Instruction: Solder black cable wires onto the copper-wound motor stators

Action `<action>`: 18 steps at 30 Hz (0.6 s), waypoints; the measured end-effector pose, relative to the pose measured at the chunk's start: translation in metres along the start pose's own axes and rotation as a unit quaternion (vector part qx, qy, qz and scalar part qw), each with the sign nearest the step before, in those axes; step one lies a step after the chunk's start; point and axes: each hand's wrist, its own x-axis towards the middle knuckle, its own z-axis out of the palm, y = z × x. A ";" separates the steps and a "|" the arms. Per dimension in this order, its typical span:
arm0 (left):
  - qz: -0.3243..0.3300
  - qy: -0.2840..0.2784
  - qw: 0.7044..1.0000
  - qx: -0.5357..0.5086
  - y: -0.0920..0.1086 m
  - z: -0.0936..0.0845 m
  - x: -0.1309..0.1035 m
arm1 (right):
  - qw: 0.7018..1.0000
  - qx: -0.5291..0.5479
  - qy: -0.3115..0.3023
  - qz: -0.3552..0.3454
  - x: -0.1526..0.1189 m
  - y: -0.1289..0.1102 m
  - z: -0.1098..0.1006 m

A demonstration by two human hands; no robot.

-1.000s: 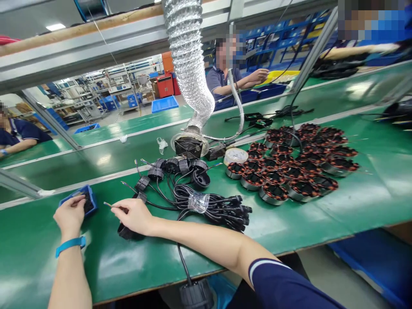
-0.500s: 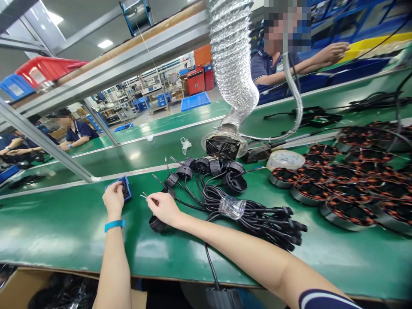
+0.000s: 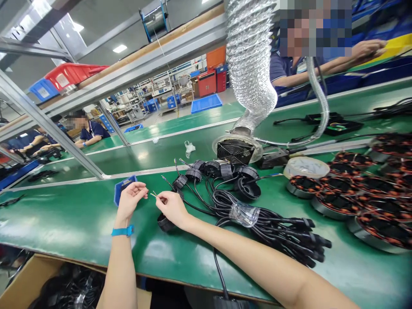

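Fingers (image 3: 140,186) of the left hand (image 3: 129,201): tips bunched near the thumb, can't tell if a small piece sits between them. Right hand (image 3: 172,208): thumb and forefinger pinching thin wire ends (image 3: 153,194), which poke out toward the left fingertips; hands near each other, apart, above the green table (image 3: 86,219).

Around the fingers, left to right: cardboard box (image 3: 30,274) with black cables, low left of both hands, below table level. Small blue bin (image 3: 116,193), just behind left fingers, partly hidden by them. Black housing (image 3: 165,223), directly under right hand. More black caps (image 3: 210,169), beyond and right of the right fingers, wire ends sticking out of some. Cable bundle (image 3: 273,227) in clear wrap (image 3: 244,214), right of right hand, connectors pointing away from it. Fan (image 3: 234,152) under silver duct (image 3: 249,56), farther back right. Tape roll (image 3: 305,167), well right of fingers. Copper-wound rings (image 3: 363,186), clustered farthest right.
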 end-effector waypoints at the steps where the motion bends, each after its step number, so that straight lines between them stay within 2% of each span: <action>1: -0.008 -0.012 1.000 -0.010 0.002 0.001 -0.002 | 1.000 0.000 0.003 -0.002 0.000 0.001 0.000; 7: -0.035 -0.055 0.998 -0.023 0.004 0.000 -0.004 | 1.000 -0.004 0.002 -0.005 0.000 0.003 0.002; 18: -0.035 -0.041 0.998 -0.026 0.003 -0.001 -0.003 | 1.000 -0.004 -0.008 0.007 -0.001 0.001 0.001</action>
